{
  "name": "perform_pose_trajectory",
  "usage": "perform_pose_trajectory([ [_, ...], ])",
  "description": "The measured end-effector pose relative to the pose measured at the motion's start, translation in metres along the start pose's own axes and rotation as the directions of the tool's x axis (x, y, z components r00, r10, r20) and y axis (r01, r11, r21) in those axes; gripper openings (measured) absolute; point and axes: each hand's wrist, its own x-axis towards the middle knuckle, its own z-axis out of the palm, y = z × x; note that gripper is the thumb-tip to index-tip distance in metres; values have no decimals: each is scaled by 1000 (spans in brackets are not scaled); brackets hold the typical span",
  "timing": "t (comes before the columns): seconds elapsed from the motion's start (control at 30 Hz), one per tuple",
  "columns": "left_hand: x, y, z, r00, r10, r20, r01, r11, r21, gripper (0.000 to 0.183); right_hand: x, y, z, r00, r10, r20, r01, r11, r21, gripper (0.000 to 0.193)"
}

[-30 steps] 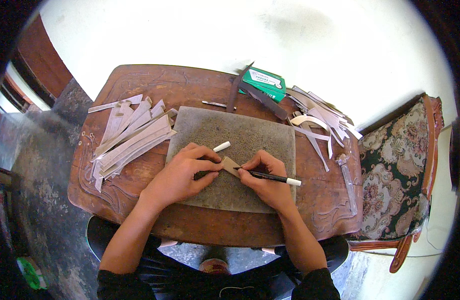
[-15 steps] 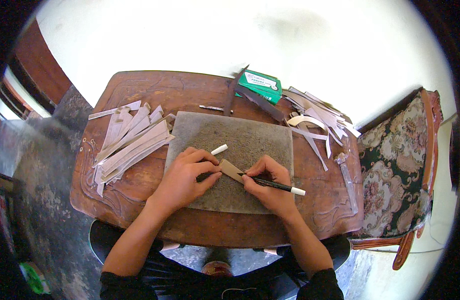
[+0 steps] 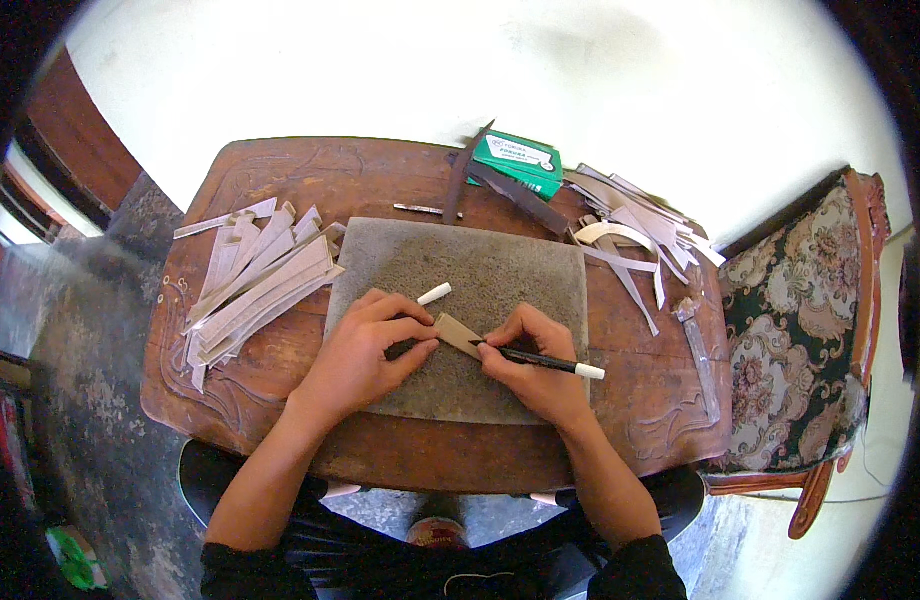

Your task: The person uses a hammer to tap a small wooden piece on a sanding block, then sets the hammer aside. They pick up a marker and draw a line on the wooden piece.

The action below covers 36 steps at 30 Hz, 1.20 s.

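Observation:
A short tan strip [image 3: 457, 335], perhaps leather or card, lies slantwise between my hands over a grey rectangular slab [image 3: 480, 270]. At its left end, my left hand [image 3: 365, 350] closes thumb and fingertips on it. A white pen cap [image 3: 435, 293] pokes out past that hand's fingers; how it is held is hidden. My right hand [image 3: 540, 390] grips a black pen [image 3: 553, 361] with a white end, its tip at the strip's surface. The right thumb and fingertips are also close to the strip's right end.
Everything lies on a carved wooden table [image 3: 380, 440]. Pale strips [image 3: 265, 290] pile up at left, more offcuts [image 3: 640, 225] at right. Behind the slab are a green box [image 3: 520, 160], dark blades [image 3: 520, 200] and a slim metal tool [image 3: 425, 211]. A hammer-like tool [image 3: 698, 360] and a floral chair [image 3: 795, 330] are at right.
The whole view has shifted slightly. Both hands keep their hold, and the pen tip stays at about the same spot on the strip.

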Motion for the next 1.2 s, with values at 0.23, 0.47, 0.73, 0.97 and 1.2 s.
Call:
perform_pose_trajectory([
  [0.23,0,0,-1,1000,6,-3,-6,1000,4,13,0,1,1,1000,19,2,-19,1000,-3,17],
  [0.47,1,0,-1,1000,7,3,-7,1000,-6,13,1,3,3,999,38,-34,-36,999,40,21],
  [0.73,-1,0,-1,1000,7,-1,-7,1000,3,13,1,3,3,999,33,-30,-32,999,27,21],
  [0.97,-1,-2,-1,1000,19,2,-19,1000,12,14,2,1,4,999,29,-29,-29,1000,12,21],
  [1.2,0,-1,-1,1000,10,6,-10,1000,5,15,1,1,3,999,40,-28,-39,999,18,21],
])
